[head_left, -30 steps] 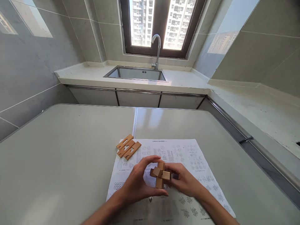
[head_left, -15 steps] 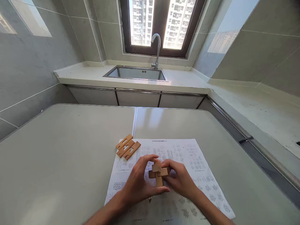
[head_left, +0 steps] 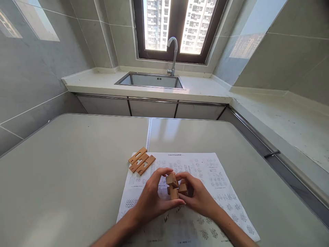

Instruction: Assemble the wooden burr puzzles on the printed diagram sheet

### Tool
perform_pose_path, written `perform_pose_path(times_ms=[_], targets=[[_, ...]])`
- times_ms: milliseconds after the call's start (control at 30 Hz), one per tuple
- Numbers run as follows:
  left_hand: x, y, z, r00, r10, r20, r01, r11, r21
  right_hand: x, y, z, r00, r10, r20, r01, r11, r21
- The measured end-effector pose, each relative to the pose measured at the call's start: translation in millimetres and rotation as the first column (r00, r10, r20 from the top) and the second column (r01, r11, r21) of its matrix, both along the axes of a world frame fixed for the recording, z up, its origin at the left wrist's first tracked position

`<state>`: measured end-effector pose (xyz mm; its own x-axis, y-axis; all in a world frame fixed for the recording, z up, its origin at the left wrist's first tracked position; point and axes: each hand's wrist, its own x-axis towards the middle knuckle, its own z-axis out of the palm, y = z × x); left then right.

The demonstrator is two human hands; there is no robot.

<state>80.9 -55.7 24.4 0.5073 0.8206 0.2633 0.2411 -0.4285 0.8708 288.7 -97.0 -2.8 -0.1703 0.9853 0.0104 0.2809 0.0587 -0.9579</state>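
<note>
Wooden blocks, joined crosswise into an interlocking puzzle (head_left: 174,192), were held between two hands above the middle of a printed sheet (head_left: 216,192). Left hand (head_left: 153,196): curved into a broad C, with the index finger at the top of the puzzle and the thumb along its lower end, so that the puzzle was gripped between them. Right hand (head_left: 199,198): more closely bent, its fingers and thumb closed about the puzzle's right side, where one block end projected beside them; the fingertips behind the blocks were hidden.

Three flat wooden plates (head_left: 143,159) lay side by side, touching, at the sheet's far left corner, partly on the paper and partly on the pale desk (head_left: 77,171). Each plate bore a cut-out; the farthest was marked 2 and the nearest 3. Rows of small line drawings covered the sheet, too fine to read.

Background: a steel-rimmed sink (head_left: 149,86) was set in a white counter (head_left: 97,82), with a curved metal faucet (head_left: 175,51) behind it, below a dark-framed window (head_left: 176,27).
</note>
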Motion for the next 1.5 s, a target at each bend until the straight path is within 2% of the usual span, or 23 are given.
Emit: perform_pose_path(times_ms=[300, 467, 700, 800, 900, 1033, 1167, 1367, 1500], targets=[[-1, 4, -3.5, 1.000, -0.001, 0.013, 0.001, 1.000, -0.009, 1, 3, -2.4, 0.998, 0.003, 0.057, -0.009, 0.995, 0.096], [-1, 3, 1.3, 0.999, -0.028, 0.039, 0.030, 0.998, -0.059, 3, 4, 4.9, 0.998, 0.041, 0.039, -0.045, 0.993, 0.110], [0, 4, 7.6, 0.992, -0.065, 0.108, 0.075, 0.993, -0.091, 9, 4, 17.0, 0.955, 0.143, -0.259, -0.164, 0.984, -0.062], [-2, 8, 5.3, 0.987, -0.078, 0.141, 0.092, 0.991, -0.099, 11, 5, 18.5, 0.928, 0.133, -0.348, -0.179, 0.978, -0.103], [-4, 12, 2.7, 0.994, -0.021, 0.104, 0.032, 0.994, -0.109, 14, 6, 19.8, 0.916, 0.090, -0.392, -0.140, 0.985, -0.101], [-6, 16, -0.4, 0.993, 0.111, -0.036, -0.110, 0.994, 0.011, 14, 7, 18.7, 0.945, -0.028, -0.326, 0.002, 0.997, -0.081], [-4, 14, -6.4, 0.982, 0.152, -0.116, -0.137, 0.982, 0.128, 11, 6, 14.4, 0.966, -0.153, -0.210, 0.140, 0.987, -0.075], [-2, 15, -15.9, 0.969, 0.142, -0.203, -0.098, 0.973, 0.210, 4, 5, 11.6, 0.986, -0.138, -0.095, 0.139, 0.990, 0.002], [-3, 17, -19.7, 0.962, 0.136, -0.239, -0.072, 0.964, 0.257, 3, 3, 13.6, 0.987, -0.096, -0.131, 0.097, 0.995, -0.002]])
